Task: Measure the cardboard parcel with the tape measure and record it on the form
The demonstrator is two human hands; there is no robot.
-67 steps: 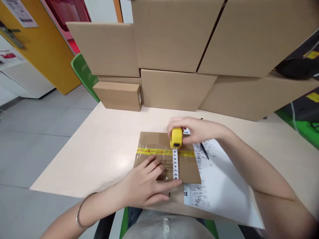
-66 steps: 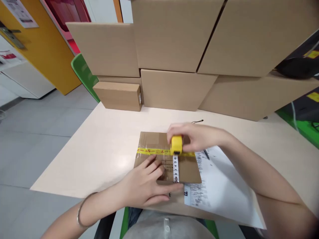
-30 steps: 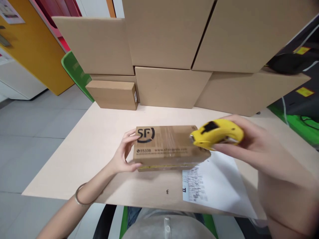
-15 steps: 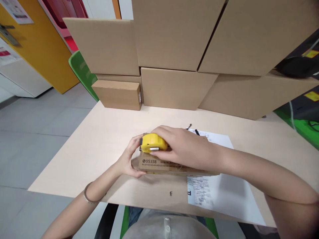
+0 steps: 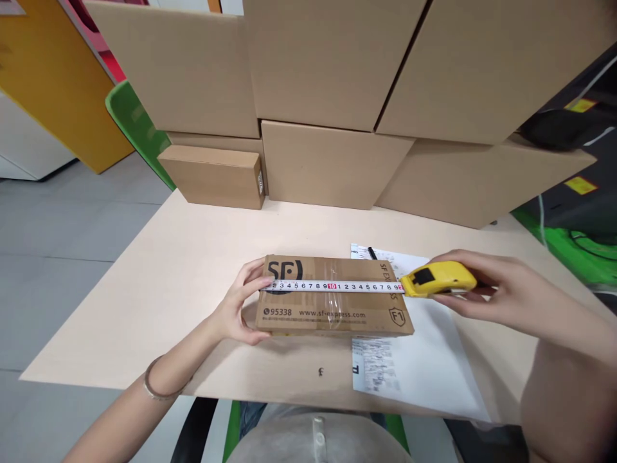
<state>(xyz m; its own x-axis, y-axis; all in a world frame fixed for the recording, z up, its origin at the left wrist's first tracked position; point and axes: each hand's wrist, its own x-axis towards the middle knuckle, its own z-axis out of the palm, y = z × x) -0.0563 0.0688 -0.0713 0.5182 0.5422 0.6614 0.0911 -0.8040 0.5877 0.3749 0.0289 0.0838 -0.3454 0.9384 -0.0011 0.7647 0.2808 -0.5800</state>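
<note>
A brown cardboard box [image 5: 313, 321] with dark printing lies on the table in front of me. My left hand [image 5: 243, 305] grips its left end, thumb low on the front edge and a fingertip on the end of the tape blade. The white blade [image 5: 351, 287] stretches lengthwise over the box top, showing black numbers and red marks. At the box's right end, my right hand [image 5: 482, 286] is closed around the yellow tape measure [image 5: 446, 276] that the blade comes out of. The hook at the blade's tip is hidden by my left fingers.
White printed paper [image 5: 429, 373] lies partly under the box, with a black pen [image 5: 372, 253] behind it. A smaller carton [image 5: 212, 180] stands at the table's back left. Large cartons [image 5: 318, 164] are stacked along the back. A green chair [image 5: 137, 128] is beyond.
My right hand has moved right with the tape measure, from the box's left end past its right end. The blade is now drawn out across the box top. My left hand stays at the left end.
</note>
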